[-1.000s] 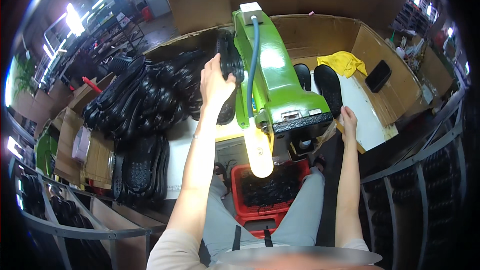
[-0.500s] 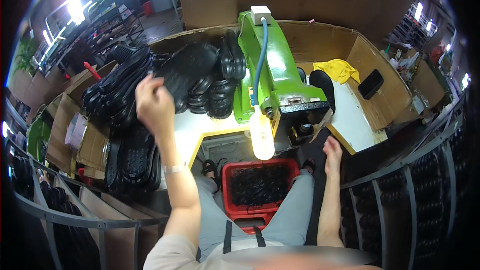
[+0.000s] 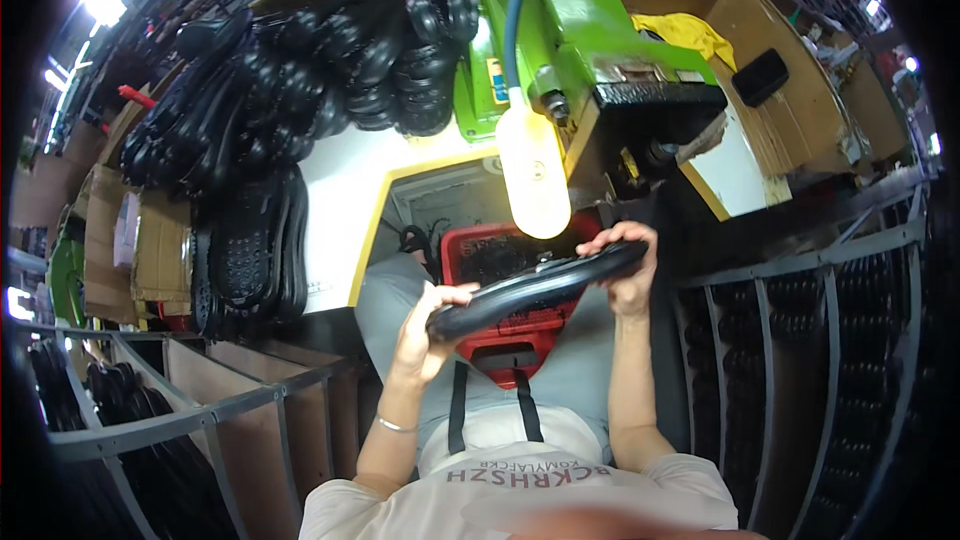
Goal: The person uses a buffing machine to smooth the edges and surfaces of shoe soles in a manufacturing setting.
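Note:
A black shoe sole (image 3: 535, 292) is held between my two hands above my lap, its side edge toward me. My left hand (image 3: 425, 330) grips the lower left end, thumb and fingers around it. At the raised right end, my right hand (image 3: 628, 258) has its fingers over the top and the thumb beneath. Below the sole stands a red crate (image 3: 505, 365) with black scraps in it, partly covered by the sole. A lit yellow-white lamp (image 3: 533, 175) hangs just beyond, in front of a green machine (image 3: 640, 30).
Piles of black soles (image 3: 290, 70) cover the far left of the white table (image 3: 335, 200). A yellow cloth (image 3: 690, 38) and a dark phone (image 3: 760, 77) lie at the right by cardboard walls (image 3: 800, 120). Metal racks (image 3: 790, 275) curve round both sides of me.
My left hand has come from the sole pile to my lap. A sole is now between both hands; the right hand has risen to its end. The view has tilted downward.

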`<act>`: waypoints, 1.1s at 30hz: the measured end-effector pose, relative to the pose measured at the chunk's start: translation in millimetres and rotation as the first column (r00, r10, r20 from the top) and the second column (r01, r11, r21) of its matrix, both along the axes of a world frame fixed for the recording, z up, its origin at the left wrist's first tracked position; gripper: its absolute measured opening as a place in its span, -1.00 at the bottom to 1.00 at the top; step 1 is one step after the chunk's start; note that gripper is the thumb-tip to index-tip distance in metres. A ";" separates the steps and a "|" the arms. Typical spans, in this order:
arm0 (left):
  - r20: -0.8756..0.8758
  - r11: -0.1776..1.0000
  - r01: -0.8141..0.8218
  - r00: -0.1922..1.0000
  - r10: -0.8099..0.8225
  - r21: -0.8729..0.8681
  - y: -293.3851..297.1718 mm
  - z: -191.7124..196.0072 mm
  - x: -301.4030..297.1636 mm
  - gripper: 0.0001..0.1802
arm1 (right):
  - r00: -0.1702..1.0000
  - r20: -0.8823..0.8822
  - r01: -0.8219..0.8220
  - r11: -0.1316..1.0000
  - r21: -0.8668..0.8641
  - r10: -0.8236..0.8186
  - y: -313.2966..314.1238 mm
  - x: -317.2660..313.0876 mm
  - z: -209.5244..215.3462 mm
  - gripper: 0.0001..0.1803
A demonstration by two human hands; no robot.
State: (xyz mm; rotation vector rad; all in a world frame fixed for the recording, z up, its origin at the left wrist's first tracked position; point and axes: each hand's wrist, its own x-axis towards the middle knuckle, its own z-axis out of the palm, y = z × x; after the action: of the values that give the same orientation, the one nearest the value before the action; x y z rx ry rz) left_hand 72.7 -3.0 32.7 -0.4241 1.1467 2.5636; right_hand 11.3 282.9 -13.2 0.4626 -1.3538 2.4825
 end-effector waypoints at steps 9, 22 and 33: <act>-0.659 0.637 -0.390 0.707 -0.255 -0.665 69.6 37.7 -72.4 -0.55 | 0.924 0.048 0.378 0.924 0.051 -0.380 44.7 -22.8 39.4 0.00; -0.732 0.587 -0.542 0.668 -0.133 -0.601 25.3 19.6 -75.5 -0.52 | 0.861 -0.139 0.503 0.775 0.383 -0.490 7.1 -44.0 32.2 -0.03; -0.593 0.798 -0.295 0.799 -0.095 -0.526 -47.7 -39.5 -72.7 -0.55 | 0.779 -0.284 0.624 0.646 0.439 -0.560 -63.6 -24.4 28.2 -0.09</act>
State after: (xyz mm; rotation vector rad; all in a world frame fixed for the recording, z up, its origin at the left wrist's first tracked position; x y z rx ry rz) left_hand 0.0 -50.7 -6.8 0.2548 2.2464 2.4233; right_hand -13.2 219.3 15.0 0.2051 -1.7633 1.5194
